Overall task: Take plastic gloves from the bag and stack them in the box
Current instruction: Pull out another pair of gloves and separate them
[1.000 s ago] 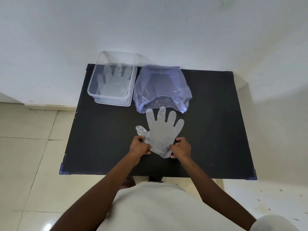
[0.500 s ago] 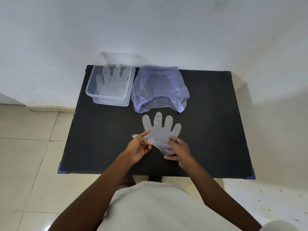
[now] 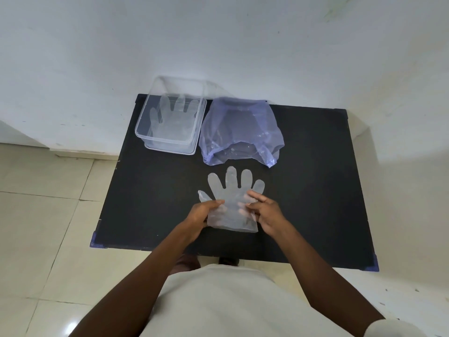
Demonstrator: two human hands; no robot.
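A clear plastic glove (image 3: pixel 232 190) is spread out, fingers pointing away from me, over the middle of the black table (image 3: pixel 150 190). My left hand (image 3: pixel 202 214) grips its left edge near the cuff, fingers under the film. My right hand (image 3: pixel 263 211) holds the right edge, with fingertips showing through the plastic. The bluish plastic bag (image 3: pixel 240 132) lies crumpled just beyond the glove, its mouth facing me. A clear plastic box (image 3: pixel 170 144) stands at the table's far left corner with a flat glove (image 3: pixel 172 117) inside.
The table's far edge meets a white wall (image 3: pixel 218 45). Beige floor tiles (image 3: pixel 43 215) lie to the left and below. The table's right half is bare black surface. My pale shirt (image 3: pixel 230 300) fills the bottom of the view.
The glove's cuff, bunched a second ago, is now spread flat and wide. Both hands shifted from pinching the cuff corners to holding its side edges with fingers under the film.
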